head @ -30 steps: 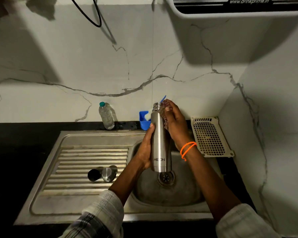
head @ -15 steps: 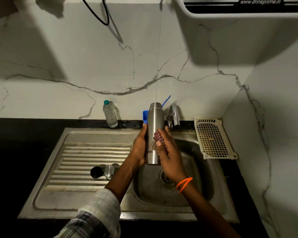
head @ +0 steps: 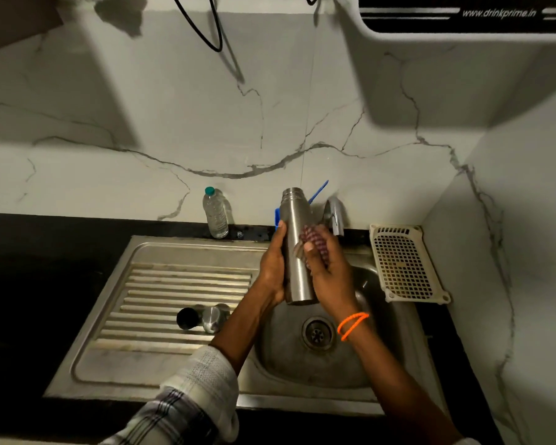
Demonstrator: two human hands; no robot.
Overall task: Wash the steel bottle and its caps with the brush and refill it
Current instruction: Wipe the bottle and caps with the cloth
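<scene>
The steel bottle [head: 295, 239] stands upright and uncapped over the sink basin [head: 376, 348]. My left hand [head: 272, 268] grips its left side. My right hand [head: 326, 274] holds a reddish scrub pad [head: 315, 244] against the bottle's right side. Two caps lie on the ribbed drainboard [head: 161, 284]: a dark one [head: 188, 317] and a steel one [head: 215, 319]. A blue brush handle [head: 320, 189] sticks up behind the bottle from a blue holder [head: 276, 216].
The tap [head: 334, 215] stands just behind my right hand. A small plastic water bottle [head: 215, 213] with a green cap is on the back counter. A cream perforated tray [head: 405, 268] leans at the right. A water purifier [head: 463, 14] hangs above.
My right hand slid from the bottle's neck down its side, then partway back up with the pad. The bottle stayed upright in my left hand.
</scene>
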